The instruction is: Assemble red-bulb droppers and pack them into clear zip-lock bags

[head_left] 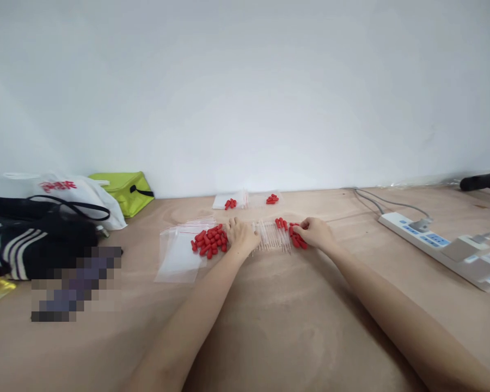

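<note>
On a light brown wooden worktop (265, 321) against a pale wall, at far left, sits a black fabric bag with white stripes (41, 237), with a white plastic carrier bag with red lettering (79, 190) and a lime-green box-shaped bag (122, 188) behind it. In front of them, a dark, long thing is pixelated past recognition.

Nearer the middle lie flat clear plastic zip bags (175, 261), probably limp and slippery, best lifted by an edge. A heap of small red capsule-shaped pieces (210, 241) lies partly over them. The pieces look light, smooth and likely to roll; a pinch around one piece's middle should suit.

Just right of the heap is the left hand (240, 235), palm down, fingers loosely spread, thumb reaching toward a row of thin clear sticks (271, 237). The sticks lie side by side, looking very light and perhaps easy to bend or scatter; gripping one near its end would disturb its neighbours least. Beyond, near the wall, two clear bags each bear a few red pieces.

A few red pieces lie at the row's far right end, and a smaller red cluster (300, 242) is beside it. There the right hand (313, 233) has thumb and fingers drawn narrow at the pieces; whether one is gripped, I cannot tell.

Farther right lies a white power strip (436, 245) with plugs and grey cables.
</note>
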`<state>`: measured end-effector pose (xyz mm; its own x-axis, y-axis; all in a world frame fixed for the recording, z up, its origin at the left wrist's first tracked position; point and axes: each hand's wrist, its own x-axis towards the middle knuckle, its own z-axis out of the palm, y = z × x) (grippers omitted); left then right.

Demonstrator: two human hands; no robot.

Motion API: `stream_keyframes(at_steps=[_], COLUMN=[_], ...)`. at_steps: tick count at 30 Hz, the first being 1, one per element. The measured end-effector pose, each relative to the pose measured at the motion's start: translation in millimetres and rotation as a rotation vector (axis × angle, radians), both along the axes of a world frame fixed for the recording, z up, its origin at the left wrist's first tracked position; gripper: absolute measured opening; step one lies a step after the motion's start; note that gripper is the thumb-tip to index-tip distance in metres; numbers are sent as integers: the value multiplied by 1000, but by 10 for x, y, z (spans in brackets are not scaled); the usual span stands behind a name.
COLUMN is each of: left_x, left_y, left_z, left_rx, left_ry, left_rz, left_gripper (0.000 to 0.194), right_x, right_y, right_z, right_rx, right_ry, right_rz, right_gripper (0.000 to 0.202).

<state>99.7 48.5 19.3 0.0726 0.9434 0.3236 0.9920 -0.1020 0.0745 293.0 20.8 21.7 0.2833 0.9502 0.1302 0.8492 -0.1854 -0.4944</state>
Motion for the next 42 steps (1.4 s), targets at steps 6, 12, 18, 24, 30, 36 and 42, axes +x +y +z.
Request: stream_keyframes(at_steps=[6, 12, 18, 24, 30, 36, 42], left_x=[57, -71, -542, -855, -833, -831, -825], left_y=[3, -101, -400, -577, -551, -549, -551], left_z=[18, 132, 53, -258, -253, -249, -252], left_rx=[5, 15, 92, 269, 269, 259, 247], left_ry=[12, 16, -71, -152, -201, -224, -209], left_rz=[-12, -165, -603, -847, -807, -813, -826], left_gripper=[22, 17, 13, 23, 19, 18, 18], right_x=[-166, -396, -564, -639, -641, -642, -677], right_y=[-24, -131, -395, -487, -508, -508, -489], right_z=[-63, -229, -322, -445, -421, -374, -392], right_rx=[197, 460, 350, 287, 426, 458, 436], right_ry=[326, 529, 845, 830, 437, 285, 261], right_rz=[103, 345, 470, 514, 605, 687, 759], right_gripper=[20, 29, 18, 20, 17, 18, 15])
